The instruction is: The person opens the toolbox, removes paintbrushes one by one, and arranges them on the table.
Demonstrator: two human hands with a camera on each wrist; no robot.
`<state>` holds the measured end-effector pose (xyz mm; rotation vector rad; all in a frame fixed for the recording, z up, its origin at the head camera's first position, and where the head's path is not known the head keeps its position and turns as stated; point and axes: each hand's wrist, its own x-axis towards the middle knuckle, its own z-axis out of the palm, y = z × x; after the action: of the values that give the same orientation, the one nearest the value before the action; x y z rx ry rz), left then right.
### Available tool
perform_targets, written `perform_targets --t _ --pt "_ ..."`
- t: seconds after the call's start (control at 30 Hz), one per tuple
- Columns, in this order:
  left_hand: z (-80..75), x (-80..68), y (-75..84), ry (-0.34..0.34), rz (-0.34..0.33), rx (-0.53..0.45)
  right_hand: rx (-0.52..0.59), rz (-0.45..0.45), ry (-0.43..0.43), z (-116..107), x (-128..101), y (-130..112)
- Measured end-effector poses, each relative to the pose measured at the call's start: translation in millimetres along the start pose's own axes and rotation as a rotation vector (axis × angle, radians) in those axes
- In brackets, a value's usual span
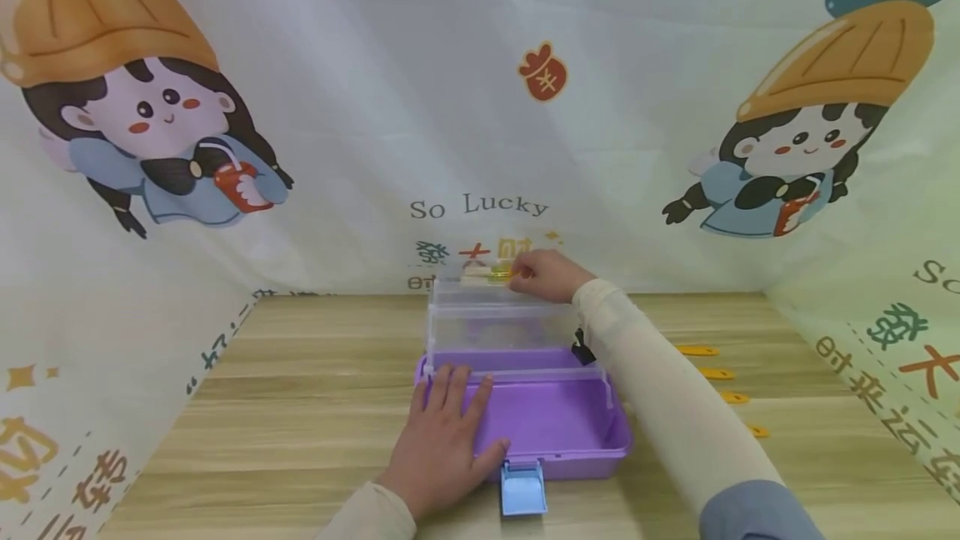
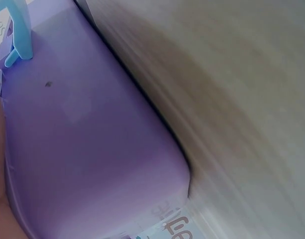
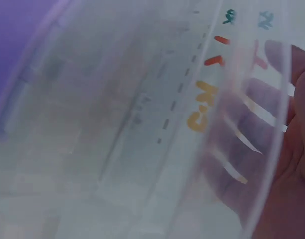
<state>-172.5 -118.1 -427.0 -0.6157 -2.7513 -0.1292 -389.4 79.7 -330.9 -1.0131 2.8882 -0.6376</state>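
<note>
A purple storage box stands open at mid-table, a pale blue latch hanging from its front edge. Clear plastic trays rise stepped over its back half. My left hand lies flat with straight fingers on the box's front left corner; in the left wrist view the purple wall fills the frame. My right hand reaches over the top tray's far edge, its fingers curled behind the clear wall. A small yellow thing shows at its fingertips; whether it is held is unclear.
The wooden table is walled on three sides by a printed cartoon cloth. Several small yellow strips lie in a row on the table right of my right forearm.
</note>
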Motion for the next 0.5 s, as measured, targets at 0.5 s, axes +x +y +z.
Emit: perform_targets --t 0.5 --pt "2.9 0.3 -2.3 0.048 0.031 0.041 -0.04 0.021 -0.016 17 1 -1"
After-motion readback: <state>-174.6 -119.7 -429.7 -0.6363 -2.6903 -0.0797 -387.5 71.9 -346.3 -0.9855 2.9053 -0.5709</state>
